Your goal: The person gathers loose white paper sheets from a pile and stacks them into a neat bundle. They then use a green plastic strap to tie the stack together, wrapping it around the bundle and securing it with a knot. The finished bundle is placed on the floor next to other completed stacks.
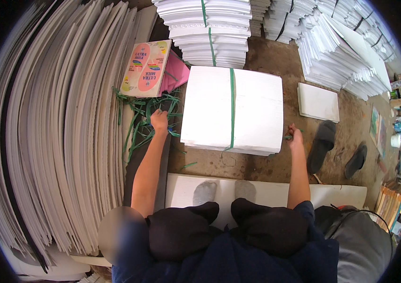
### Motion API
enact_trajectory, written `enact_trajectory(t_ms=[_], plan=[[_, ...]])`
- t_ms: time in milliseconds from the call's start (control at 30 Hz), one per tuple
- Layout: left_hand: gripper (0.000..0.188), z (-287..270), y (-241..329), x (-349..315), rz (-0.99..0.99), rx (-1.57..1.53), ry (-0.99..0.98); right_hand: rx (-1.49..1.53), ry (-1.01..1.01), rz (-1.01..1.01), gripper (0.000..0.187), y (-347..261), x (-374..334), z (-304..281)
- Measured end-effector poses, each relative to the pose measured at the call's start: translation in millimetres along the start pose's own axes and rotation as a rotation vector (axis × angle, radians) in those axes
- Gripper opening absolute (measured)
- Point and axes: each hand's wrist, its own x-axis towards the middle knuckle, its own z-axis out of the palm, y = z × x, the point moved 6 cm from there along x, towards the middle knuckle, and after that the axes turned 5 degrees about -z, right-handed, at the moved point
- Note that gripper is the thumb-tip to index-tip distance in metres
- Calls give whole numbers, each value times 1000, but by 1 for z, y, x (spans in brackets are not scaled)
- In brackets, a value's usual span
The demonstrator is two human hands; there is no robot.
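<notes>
A stack of white cardboard sheets [257,106] lies in front of me with one green plastic strap [232,106] running across its top from far to near. To its left, my left hand [160,121] is closed in a tangled heap of green straps [139,129], its fingers gripping among the strands. My right hand [295,136] is at the right side of the stack, fingers curled round a short bit of green strap that shows at both sides of the fist. Part of what each hand grips is hidden by the fingers.
A printed carton sheet [146,68] rests on pink sheets [176,73] beyond the straps. Tall cardboard stacks stand at left [75,127], back [210,37] and back right [337,56]. A small white stack [318,102] and dark slippers [321,146] lie at right.
</notes>
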Motion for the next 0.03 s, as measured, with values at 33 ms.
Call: enact_trajectory(t_ms=[33], plan=[[8, -4, 0, 0, -6, 17, 11, 81, 49, 70, 28, 5, 6, -5]])
